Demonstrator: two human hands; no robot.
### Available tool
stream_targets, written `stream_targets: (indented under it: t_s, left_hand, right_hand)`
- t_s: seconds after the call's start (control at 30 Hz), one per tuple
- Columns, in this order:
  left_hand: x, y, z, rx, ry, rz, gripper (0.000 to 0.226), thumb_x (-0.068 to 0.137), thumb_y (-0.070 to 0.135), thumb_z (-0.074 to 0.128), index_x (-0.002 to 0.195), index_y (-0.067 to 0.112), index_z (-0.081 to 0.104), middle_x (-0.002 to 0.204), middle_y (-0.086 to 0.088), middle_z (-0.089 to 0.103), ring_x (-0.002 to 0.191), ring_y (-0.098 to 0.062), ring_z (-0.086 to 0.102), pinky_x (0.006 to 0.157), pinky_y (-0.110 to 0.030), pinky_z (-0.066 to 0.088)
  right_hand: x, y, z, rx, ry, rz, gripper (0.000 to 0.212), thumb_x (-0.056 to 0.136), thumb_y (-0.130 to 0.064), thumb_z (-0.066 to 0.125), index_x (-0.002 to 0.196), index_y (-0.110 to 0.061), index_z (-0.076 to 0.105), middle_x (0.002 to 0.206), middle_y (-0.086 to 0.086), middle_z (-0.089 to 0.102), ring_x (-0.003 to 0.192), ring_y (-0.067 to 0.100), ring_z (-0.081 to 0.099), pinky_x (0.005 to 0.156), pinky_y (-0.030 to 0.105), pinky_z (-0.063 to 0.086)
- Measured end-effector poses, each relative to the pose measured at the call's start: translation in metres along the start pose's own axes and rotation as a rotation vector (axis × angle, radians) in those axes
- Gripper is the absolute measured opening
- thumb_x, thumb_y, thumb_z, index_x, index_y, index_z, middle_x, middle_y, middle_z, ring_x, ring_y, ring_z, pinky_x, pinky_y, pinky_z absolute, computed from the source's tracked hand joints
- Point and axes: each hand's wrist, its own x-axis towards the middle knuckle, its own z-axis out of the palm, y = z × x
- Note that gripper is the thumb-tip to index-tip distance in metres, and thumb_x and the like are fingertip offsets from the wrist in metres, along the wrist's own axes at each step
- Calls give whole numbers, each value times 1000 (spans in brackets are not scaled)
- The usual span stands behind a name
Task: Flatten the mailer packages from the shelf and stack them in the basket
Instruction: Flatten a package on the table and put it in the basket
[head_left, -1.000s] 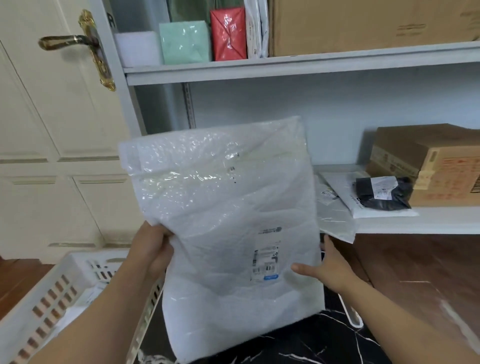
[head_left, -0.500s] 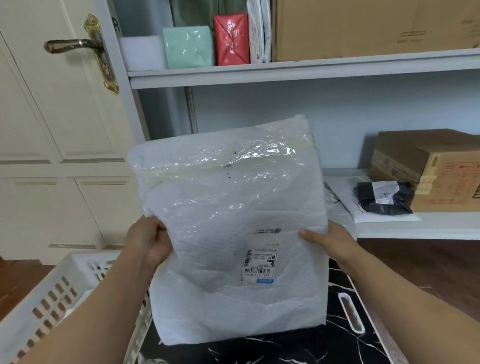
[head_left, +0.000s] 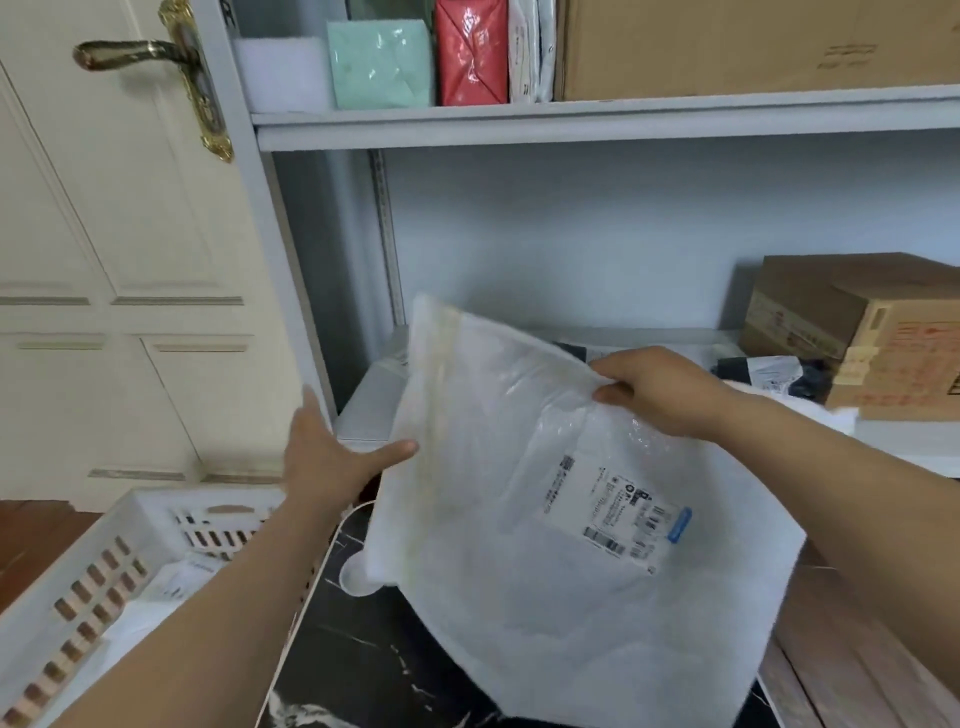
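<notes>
Right hand pinches the upper edge of a white mailer, held tilted above the black marbled worktop, label facing up. Left hand, fingers straight and spread, thumb tip at the mailer's left edge. White slotted basket at lower left, beside the worktop. Behind, a shelf carries cardboard boxes and further packages.

A cream panelled door with a brass lever handle is seen at left. A white shelving unit is set against a pale wall. Reddish wood flooring is visible at lower left.
</notes>
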Motion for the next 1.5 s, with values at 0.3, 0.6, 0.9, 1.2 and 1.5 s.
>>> stream_targets:
  t_s: [0.3,0.6,0.9,1.2,1.5]
  left_hand:
    - [-9,75,16,758,-309,719,55,74,53,73,123,35,58,135,4,54,128,-22,43,108,-37,26]
    - [27,31,-15,957,-294,545,15,99,19,41,103,24,54,108,-1,66,94,-24,59,87,-33,42]
    - [59,14,38,1379,-188,603,19,94,19,42,109,20,53,99,-1,64,91,-20,57,96,-36,37]
    - [65,-67,128,1317,-368,385,26,88,19,63,112,18,54,105,-1,57,95,-18,59,79,-28,46]
    - [69,-127,179,786,-576,240,80,94,19,55,153,26,2,161,-2,-8,134,-22,40,104,-31,40]
  right_hand:
    - [1,-48,1,-29,-175,-104,31,92,-29,62,68,-29,42,73,-6,52,78,18,51,70,33,39]
    - [-15,6,-2,-287,-294,215,39,86,-24,67,123,-16,57,123,5,58,115,23,51,79,27,38]
    - [10,40,23,-191,-380,284,52,92,-50,54,130,-14,51,132,7,53,123,26,46,93,31,37]
    - [26,76,150,-739,-231,261,27,97,-30,47,118,-22,60,113,-2,59,110,21,50,89,31,35]
    - [9,90,241,-273,-216,445,63,97,-34,46,151,-18,17,159,11,10,127,26,44,92,35,43]
